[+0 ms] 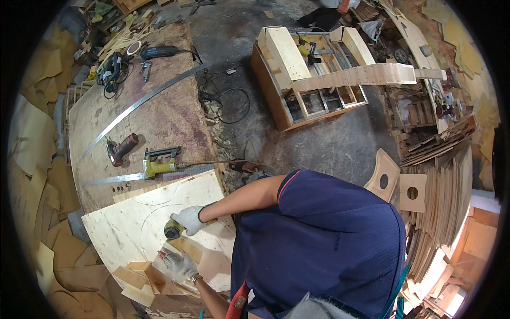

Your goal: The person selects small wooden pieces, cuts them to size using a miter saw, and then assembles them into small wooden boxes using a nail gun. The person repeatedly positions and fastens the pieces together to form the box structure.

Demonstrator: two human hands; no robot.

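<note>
A pale plywood sheet (pixel 125 218) with curved drawn lines lies on the bench in front of me. My right hand (pixel 190 220), in a grey-white glove, is closed around a yellow-green and black tool (pixel 173 231) standing on the sheet; its exact kind is hard to make out. Below it, my left hand (pixel 181 264), gloved and with a watch at the wrist, rests with fingers stretched out. It lies beside a small light-brown wood piece (pixel 189 246). Left of that hand sit several short wood blocks (pixel 139 275) joined or stacked together.
Farther along the bench (pixel 175 114) lie a yellow-green nail gun (pixel 159 167), a red-black cordless driver (pixel 121 149), a long metal straightedge (pixel 143 109) and corded power tools (pixel 110 73). A wooden frame cabinet (pixel 273 95) stands on the floor. Another person (pixel 324 16) is behind it. Stacked boards (pixel 438 212) stand at right.
</note>
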